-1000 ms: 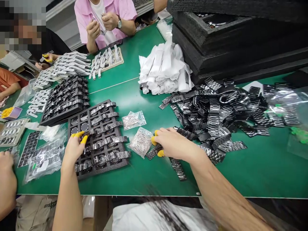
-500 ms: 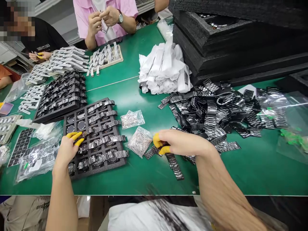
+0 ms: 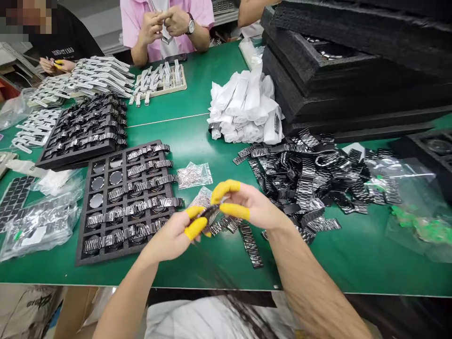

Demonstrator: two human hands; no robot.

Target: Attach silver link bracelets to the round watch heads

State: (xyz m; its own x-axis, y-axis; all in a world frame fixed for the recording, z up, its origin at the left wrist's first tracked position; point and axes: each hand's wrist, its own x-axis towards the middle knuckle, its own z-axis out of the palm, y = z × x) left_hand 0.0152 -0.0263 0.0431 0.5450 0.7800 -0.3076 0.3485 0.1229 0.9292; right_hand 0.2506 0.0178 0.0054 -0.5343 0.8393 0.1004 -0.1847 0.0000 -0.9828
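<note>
Both hands meet just above the green surface [image 3: 197, 101], in front of the black foam tray [image 3: 82, 219]. Left hand [image 3: 173, 238]: yellow-cotted thumb and forefinger pinching the near end of a short dark metal watch-band segment [image 3: 209, 212]. Right hand [image 3: 249, 207]: yellow-cotted fingertips [image 3: 226, 187] closed on the far end of the same segment. Segment held clear of the surface, roughly level, between the two hands.

Directly under the hands: a few loose band segments [image 3: 247, 235] lying on the surface, and a clear bag of spring pins [image 3: 201, 200], partly hidden by the hands. A second bag of pins [image 3: 194, 175] lies just behind it.

Foam tray to the left holds rows of silver bracelets across round pockets; the left column of pockets shows bare discs. A second, fuller tray [image 3: 84, 129] sits behind it.

Right of the hands: big heap of dark band segments [image 3: 310, 169]. Behind that, a pile of white wrapped pieces [image 3: 247, 106] and stacked black foam trays [image 3: 346, 75].

Far side: a person in a pink shirt [image 3: 134, 16], both hands raised together on a small part.
</note>
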